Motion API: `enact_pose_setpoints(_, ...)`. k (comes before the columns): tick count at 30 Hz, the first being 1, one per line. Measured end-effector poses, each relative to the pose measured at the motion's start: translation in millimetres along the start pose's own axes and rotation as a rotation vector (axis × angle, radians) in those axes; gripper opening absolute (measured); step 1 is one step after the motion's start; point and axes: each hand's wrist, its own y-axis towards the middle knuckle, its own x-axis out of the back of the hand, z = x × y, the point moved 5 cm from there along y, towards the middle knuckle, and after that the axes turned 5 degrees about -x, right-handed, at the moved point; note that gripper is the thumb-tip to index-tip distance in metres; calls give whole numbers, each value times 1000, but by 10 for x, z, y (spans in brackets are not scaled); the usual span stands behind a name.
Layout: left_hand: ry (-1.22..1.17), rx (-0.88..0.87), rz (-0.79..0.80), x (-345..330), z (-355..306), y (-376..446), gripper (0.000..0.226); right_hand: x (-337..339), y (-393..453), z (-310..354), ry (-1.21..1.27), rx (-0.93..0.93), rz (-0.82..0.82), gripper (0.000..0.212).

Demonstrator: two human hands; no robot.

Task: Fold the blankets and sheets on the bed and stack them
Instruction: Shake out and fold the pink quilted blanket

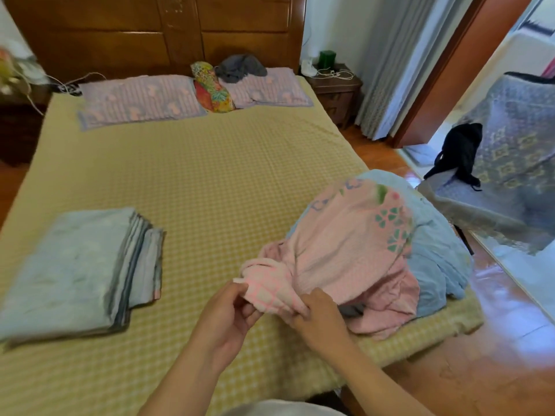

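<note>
A pink blanket (351, 250) with green flower prints lies crumpled at the bed's right front corner, on top of a light blue sheet (435, 265). My left hand (228, 319) and my right hand (318, 316) both pinch its white-checked pink edge close together near the front of the bed. A folded light blue blanket (69, 268) lies flat at the left front of the bed.
The bed (195, 181) has a yellow checked cover, two purple pillows (141, 100), a colourful small pillow (211, 88) and grey cloth (240, 67) by the wooden headboard. A nightstand (336, 85) stands at the right. A covered chair (510, 163) with a black bag (462, 148) is beyond the doorway.
</note>
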Motion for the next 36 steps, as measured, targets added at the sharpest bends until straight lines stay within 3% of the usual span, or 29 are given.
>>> enact_pose_setpoints(2,-121,-25,29,166,-198,-77,19,-35,13,59,-8,-4,-110,12)
enact_pose_setpoints(4,-218,-114,-9,379,-434,-115,11,28,16,216,144,-3,-180,12)
enact_pose_setpoints(8,-386,-229,-165,855,-742,-122,25,333,73,869,397,75,-263,10)
enact_pose_setpoints(13,79,-316,-132,1132,-907,-117,41,810,160,1590,661,109,-124,17)
enact_pose_setpoints(15,339,-386,13,1068,-983,-136,58,896,120,1724,753,121,-40,19)
enact_pose_setpoints(19,675,-260,507,608,-745,-215,74,896,75,1862,818,108,103,22)
enact_pose_setpoints(21,712,-257,572,418,-599,-214,86,937,85,1900,876,95,141,24)
enact_pose_setpoints(25,851,-402,506,295,-542,-53,102,1166,111,1896,1009,25,127,23)
enact_pose_setpoints(26,889,-453,488,304,-541,11,94,1220,111,1891,1054,22,129,21)
enact_pose_setpoints(29,974,-593,344,374,-585,144,38,1376,114,1926,1226,43,154,18)
enact_pose_setpoints(31,901,-614,192,430,-667,180,38,1497,162,1940,1291,54,106,17)
enact_pose_setpoints(33,700,-526,44,523,-776,185,26,1649,236,1873,1290,45,-27,17)
enact_pose_setpoints(36,427,-481,-24,666,-1017,124,20,1873,346,1617,1081,21,-241,14)
